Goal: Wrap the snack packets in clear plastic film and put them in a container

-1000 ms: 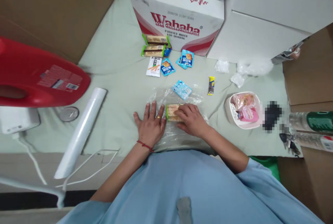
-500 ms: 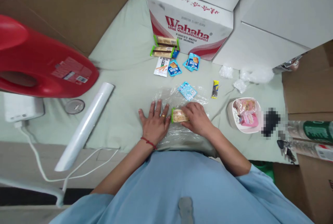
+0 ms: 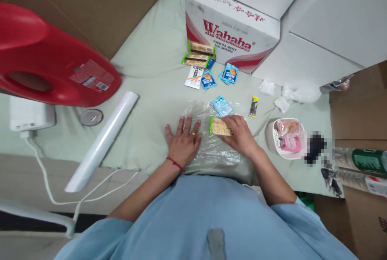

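Observation:
My left hand (image 3: 183,143) lies flat with its fingers spread, palm down on the left edge of a clear plastic bag (image 3: 208,153) laid on the cloth. In my right hand (image 3: 241,134) is a wrapped snack bar (image 3: 218,126) with a bright green end, gripped at its right part, which my fingers hide. The bar is over the bag. Just beyond it, a light blue snack packet (image 3: 222,106) rests on the far part of the bag. A small yellow-and-dark packet (image 3: 253,107) lies to the right of that.
Several wrapped snacks (image 3: 198,59) lie before a Wahaha carton (image 3: 231,30). To the right are a white tub (image 3: 273,141) of small packets, crumpled plastic (image 3: 302,92) and bottles (image 3: 367,162). On the left are a white roll (image 3: 101,143), a round lid (image 3: 91,117) and a red jug (image 3: 60,62).
My right hand has moved the snack bar to the right and slightly away from me, widening the gap to my left hand. The view has shifted a little. My left hand stays flat.

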Available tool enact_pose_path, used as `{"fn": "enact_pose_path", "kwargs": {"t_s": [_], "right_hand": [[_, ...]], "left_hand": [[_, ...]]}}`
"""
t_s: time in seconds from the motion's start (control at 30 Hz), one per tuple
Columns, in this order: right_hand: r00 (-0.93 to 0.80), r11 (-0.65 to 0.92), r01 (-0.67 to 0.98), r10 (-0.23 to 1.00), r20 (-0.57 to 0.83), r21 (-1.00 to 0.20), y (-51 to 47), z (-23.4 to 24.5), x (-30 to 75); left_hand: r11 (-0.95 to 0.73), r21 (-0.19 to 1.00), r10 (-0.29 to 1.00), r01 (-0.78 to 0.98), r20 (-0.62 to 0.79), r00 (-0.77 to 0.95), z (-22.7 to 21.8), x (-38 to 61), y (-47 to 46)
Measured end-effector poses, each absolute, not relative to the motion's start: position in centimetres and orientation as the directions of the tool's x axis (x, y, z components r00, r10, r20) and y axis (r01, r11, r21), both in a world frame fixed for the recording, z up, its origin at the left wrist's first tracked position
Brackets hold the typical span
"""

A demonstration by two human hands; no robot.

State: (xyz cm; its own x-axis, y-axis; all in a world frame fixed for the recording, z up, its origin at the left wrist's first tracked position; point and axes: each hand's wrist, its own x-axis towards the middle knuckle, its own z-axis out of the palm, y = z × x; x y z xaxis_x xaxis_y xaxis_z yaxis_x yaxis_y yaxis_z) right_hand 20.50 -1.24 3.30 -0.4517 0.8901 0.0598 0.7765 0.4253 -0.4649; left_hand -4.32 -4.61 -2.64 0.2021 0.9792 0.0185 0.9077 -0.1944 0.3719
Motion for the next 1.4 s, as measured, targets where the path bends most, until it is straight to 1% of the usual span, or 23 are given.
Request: {"fn": "enact_pose_path", "kwargs": {"t_s": [0.07, 0.2, 0.27, 0.37, 0.47, 0.6, 0.7, 0.83, 0.97, 1.03, 1.1, 1.17, 1.23, 1.33, 1.4], "right_hand": [[-0.48, 0.452, 0.758, 0.875, 0.067, -0.469, -0.5, 3.2, 19.8], [-0.54, 0.482, 0.753, 0.842, -0.001, -0.449, 0.5, 1.7, 17.8], [-0.55, 0.486, 0.762, 0.835, -0.03, -0.428, 0.7, 0.8, 17.2], [-0.553, 0.49, 0.765, 0.832, -0.037, -0.418, 0.8, 0.1, 17.1], [-0.555, 0.489, 0.762, 0.831, -0.041, -0.425, 0.7, -0.1, 17.5], [-0.548, 0.475, 0.752, 0.836, -0.035, -0.457, 0.2, 0.2, 17.9], [-0.512, 0.442, 0.759, 0.859, -0.019, -0.477, 0.0, 0.7, 18.0], [-0.468, 0.392, 0.825, 0.878, -0.102, -0.407, 0.6, 2.0, 17.7], [-0.51, 0.422, 0.829, 0.84, -0.184, -0.367, 0.8, 3.6, 17.0], [-0.525, 0.437, 0.825, 0.828, -0.196, -0.359, 0.5, 4.0, 16.9], [-0.522, 0.431, 0.817, 0.834, -0.176, -0.383, 0.2, 4.0, 17.3], [-0.489, 0.381, 0.81, 0.858, -0.156, -0.446, 0.1, 3.6, 18.4], [-0.404, 0.275, 0.825, 0.898, -0.174, -0.494, 0.3, 3.1, 19.9], [-0.256, 0.123, 0.862, 0.943, -0.212, -0.492, 0.7, 2.3, 21.9], [-0.233, 0.116, 0.863, 0.955, -0.184, -0.492, 0.7, 2.2, 22.4]], "left_hand": [[-0.192, 0.37, 0.98, 0.909, 0.019, 0.199, -2.6, -4.3, -4.6], [-0.185, 0.381, 0.982, 0.906, 0.026, 0.189, -2.6, -4.8, -4.6], [-0.179, 0.396, 0.983, 0.901, 0.035, 0.181, -2.6, -5.4, -4.6], [-0.169, 0.41, 0.985, 0.896, 0.048, 0.163, -2.5, -6.6, -4.7], [-0.155, 0.382, 0.988, 0.911, 0.032, 0.154, -2.3, -7.8, -4.8], [-0.139, 0.31, 0.988, 0.94, -0.018, 0.152, -2.2, -8.3, -5.0], [-0.136, 0.287, 0.989, 0.948, -0.019, 0.148, -2.3, -8.2, -5.1], [-0.129, 0.284, 0.99, 0.95, -0.009, 0.138, -2.4, -8.0, -5.1], [-0.143, 0.272, 0.989, 0.952, -0.004, 0.15, -2.4, -7.9, -5.2], [-0.145, 0.266, 0.989, 0.953, 0.002, 0.15, -2.4, -7.8, -5.2], [-0.14, 0.261, 0.99, 0.955, 0.009, 0.143, -2.5, -7.8, -5.3], [-0.139, 0.258, 0.99, 0.956, 0.014, 0.14, -2.5, -7.7, -5.3], [-0.142, 0.259, 0.99, 0.956, 0.015, 0.143, -2.6, -7.7, -5.3], [-0.14, 0.27, 0.99, 0.953, 0.013, 0.142, -2.6, -7.7, -5.3], [-0.133, 0.283, 0.991, 0.95, 0.011, 0.136, -2.5, -7.7, -5.2]]}}
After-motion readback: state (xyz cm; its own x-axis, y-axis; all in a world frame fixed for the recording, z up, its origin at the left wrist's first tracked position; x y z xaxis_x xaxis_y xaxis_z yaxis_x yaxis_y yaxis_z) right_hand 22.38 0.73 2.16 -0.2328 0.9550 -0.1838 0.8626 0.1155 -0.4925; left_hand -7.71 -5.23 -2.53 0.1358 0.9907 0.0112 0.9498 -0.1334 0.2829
